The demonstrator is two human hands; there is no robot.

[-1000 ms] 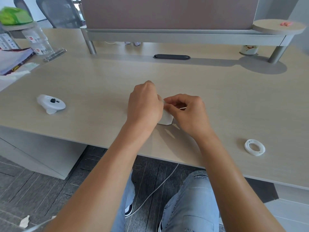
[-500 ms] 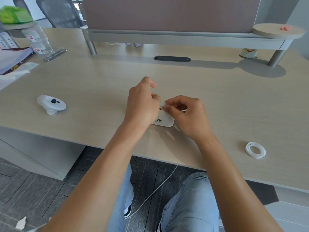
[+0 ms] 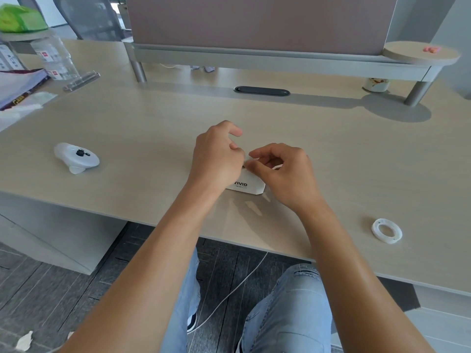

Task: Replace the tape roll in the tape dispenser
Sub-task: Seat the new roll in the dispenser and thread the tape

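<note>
A person's left hand [image 3: 216, 159] and right hand [image 3: 283, 174] meet over a white tape dispenser [image 3: 246, 184] marked "VIVID", which sits on the wooden desk [image 3: 331, 149] near its front edge. Both hands curl with fingertips pinched at the dispenser's top, though what they pinch is hidden. An empty-looking white tape core [image 3: 386, 231] lies well apart to the right, suggesting the new roll is being seated or threaded; next comes drawing the tape end to the cutter.
</note>
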